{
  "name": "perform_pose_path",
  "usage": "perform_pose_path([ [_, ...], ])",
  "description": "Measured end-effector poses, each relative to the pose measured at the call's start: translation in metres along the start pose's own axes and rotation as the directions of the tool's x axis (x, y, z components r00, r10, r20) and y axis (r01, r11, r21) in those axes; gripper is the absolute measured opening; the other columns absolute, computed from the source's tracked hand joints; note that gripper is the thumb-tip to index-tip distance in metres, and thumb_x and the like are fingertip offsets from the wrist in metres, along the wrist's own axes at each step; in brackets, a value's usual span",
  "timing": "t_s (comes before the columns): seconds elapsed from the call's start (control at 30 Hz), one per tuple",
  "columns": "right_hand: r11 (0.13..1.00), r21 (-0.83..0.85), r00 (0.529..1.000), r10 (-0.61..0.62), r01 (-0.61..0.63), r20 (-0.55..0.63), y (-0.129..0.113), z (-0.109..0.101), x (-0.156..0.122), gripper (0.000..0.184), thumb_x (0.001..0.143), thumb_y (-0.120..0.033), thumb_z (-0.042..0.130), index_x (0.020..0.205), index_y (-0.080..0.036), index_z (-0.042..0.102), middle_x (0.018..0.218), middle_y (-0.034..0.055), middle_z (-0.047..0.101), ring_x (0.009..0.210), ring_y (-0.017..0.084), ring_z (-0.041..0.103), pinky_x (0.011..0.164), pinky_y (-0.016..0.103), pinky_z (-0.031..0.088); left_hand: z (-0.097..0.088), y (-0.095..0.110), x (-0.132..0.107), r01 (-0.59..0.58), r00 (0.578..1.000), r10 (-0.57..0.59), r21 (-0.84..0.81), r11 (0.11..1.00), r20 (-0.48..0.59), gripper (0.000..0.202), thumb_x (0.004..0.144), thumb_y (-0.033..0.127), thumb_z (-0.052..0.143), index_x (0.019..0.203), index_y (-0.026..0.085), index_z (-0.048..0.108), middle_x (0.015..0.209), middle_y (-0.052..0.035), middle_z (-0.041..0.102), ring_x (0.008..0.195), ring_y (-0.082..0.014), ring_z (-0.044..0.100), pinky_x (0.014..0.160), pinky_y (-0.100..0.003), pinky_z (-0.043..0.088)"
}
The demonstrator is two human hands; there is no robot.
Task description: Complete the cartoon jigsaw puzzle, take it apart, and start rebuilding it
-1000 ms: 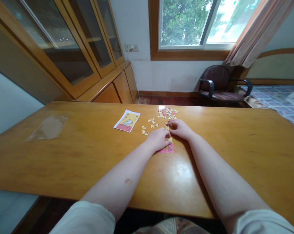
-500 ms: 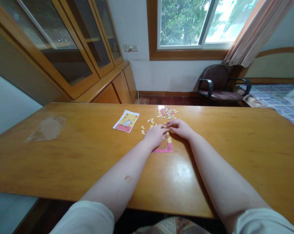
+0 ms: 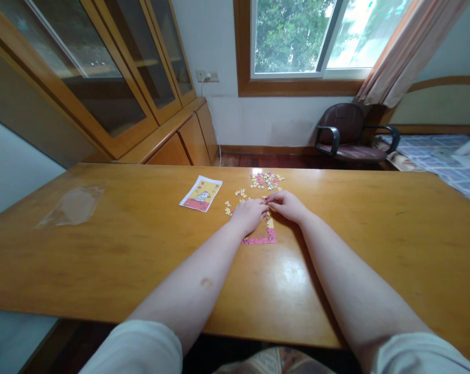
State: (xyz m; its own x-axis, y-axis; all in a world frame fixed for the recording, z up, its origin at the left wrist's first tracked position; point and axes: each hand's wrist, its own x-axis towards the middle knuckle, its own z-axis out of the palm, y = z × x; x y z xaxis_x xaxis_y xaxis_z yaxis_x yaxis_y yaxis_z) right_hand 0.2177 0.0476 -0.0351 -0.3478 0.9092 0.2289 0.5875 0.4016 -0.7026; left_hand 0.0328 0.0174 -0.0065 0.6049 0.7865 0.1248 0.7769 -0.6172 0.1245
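A partly joined jigsaw puzzle (image 3: 260, 241) lies flat on the table, with a pink lower border and a yellow strip on its right side. My left hand (image 3: 249, 214) rests over its left and upper part, fingers bent together at the puzzle's edge. From the right, my right hand (image 3: 287, 204) meets it, thumb and fingers pinched on a small puzzle piece that is mostly hidden. The two sets of fingertips almost touch. Loose yellow pieces (image 3: 227, 208) lie just left of my left hand, and several more (image 3: 240, 192) lie beyond it.
A pile of mixed pieces (image 3: 266, 180) sits near the table's far edge. Left of the puzzle lies a picture card (image 3: 201, 194) with a white animal on yellow and pink. A clear plastic bag (image 3: 73, 206) is on the left of the wooden table (image 3: 141, 249). An armchair (image 3: 346, 130) stands beyond.
Both hands stay at the same spot on the puzzle, with only very slight finger movement. The whole view has shifted a touch.
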Motion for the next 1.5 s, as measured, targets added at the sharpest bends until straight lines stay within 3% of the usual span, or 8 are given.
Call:
perform_pose_path([
  [1.5,0.998,-0.011,0.998,0.06,-0.06,0.0,-0.01,-0.002,-0.002,0.014,0.079,-0.023,0.06,0.08,-0.021,0.073,0.085,0.0032,0.072,0.081,0.017,0.064,0.081,0.03,0.048,0.0,-0.004,-0.003,-0.025,0.999,0.028,-0.083,0.996,0.032,0.024,0.089,0.034,0.049,0.101,0.03,0.069,0.105,-0.0017,0.066,0.098,-0.0185,0.06,0.086,-0.03,0.046],
])
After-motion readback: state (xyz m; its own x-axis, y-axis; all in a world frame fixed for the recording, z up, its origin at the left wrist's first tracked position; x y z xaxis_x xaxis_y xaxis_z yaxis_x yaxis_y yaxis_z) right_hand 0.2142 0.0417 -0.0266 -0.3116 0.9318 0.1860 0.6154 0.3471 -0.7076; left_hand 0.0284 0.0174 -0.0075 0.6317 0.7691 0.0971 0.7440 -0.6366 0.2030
